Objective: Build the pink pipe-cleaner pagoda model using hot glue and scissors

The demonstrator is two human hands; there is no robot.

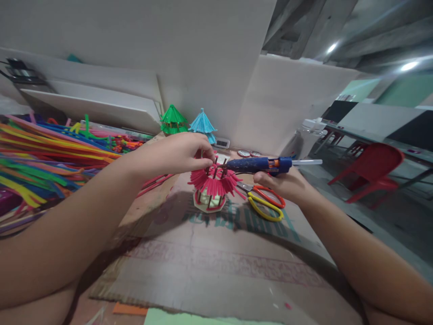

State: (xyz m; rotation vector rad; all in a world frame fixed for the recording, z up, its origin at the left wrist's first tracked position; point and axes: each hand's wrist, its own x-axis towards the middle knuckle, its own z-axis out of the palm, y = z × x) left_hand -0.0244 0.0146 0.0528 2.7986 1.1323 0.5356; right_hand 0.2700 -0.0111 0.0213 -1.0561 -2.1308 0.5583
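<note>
Cardboard [216,280] carries the pink model [216,184], left hand [184,149] curling fingers [205,145] at its top, hold unclear, right hand [287,183] clasping a glue gun [252,164], apparently gluing, which calls for steady aim.

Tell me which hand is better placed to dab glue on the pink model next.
Probably the right hand: it holds the glue gun, whose nozzle points at the pink model's upper part. The left hand has its fingers by the top.
</note>
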